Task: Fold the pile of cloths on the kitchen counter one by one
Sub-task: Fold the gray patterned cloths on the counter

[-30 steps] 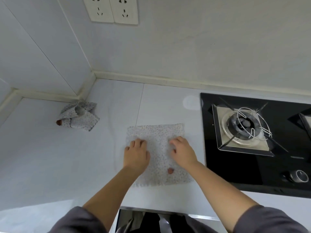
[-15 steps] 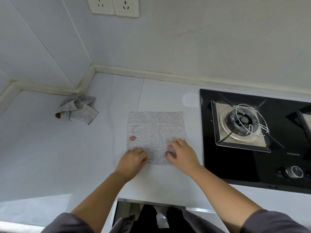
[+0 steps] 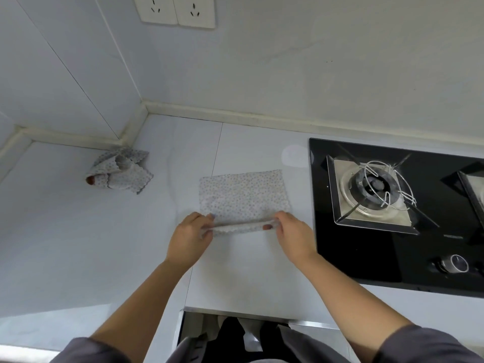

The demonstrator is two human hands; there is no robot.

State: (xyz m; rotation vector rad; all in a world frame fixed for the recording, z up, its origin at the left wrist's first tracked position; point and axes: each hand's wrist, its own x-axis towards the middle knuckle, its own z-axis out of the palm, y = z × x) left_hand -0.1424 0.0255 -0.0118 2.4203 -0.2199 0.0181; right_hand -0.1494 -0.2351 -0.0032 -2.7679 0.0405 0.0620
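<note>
The patterned cloth [image 3: 243,195] lay on the white counter [image 3: 248,271] in front of you, just left of the black hob [image 3: 392,244]. Most of it was flat, and its near edge was raised off the surface. Your left hand [image 3: 190,238] pinched that edge at its left corner, with thumb and fingertips curled round the fabric. Your right hand [image 3: 293,235] pinched it at the right corner, where a small reddish tab showed beside your thumb. The raised edge ran taut and level between your two hands. Your forearms reached in from the bottom of the view, with grey sleeves ending near the elbows. The crumpled bundle [image 3: 120,170] of the same print sat well apart to the left, close to the corner where the walls met. On the hob, a burner [image 3: 372,188] carried a wire ring, and a round knob [image 3: 454,263] sat near the front edge. Two wall sockets [image 3: 178,9] were high on the back wall
</note>
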